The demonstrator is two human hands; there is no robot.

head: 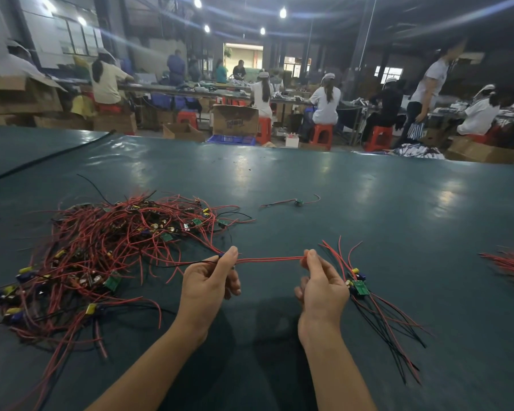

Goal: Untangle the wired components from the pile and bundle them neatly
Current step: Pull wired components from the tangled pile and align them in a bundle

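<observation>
Two fingertip pinches hold one red wire pair [270, 259] stretched level over the green table [368, 203], left hand [208, 284] at one end, right hand [324, 289] at the other; left of the grip sprawls the tangled pile [110, 247]; just right, a smaller bunch [365, 289].

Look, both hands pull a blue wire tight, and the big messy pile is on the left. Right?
Not quite. The wire pulled tight between the left hand and the right hand is red, not blue, as the head view shows. The big messy pile is on the left.
</observation>
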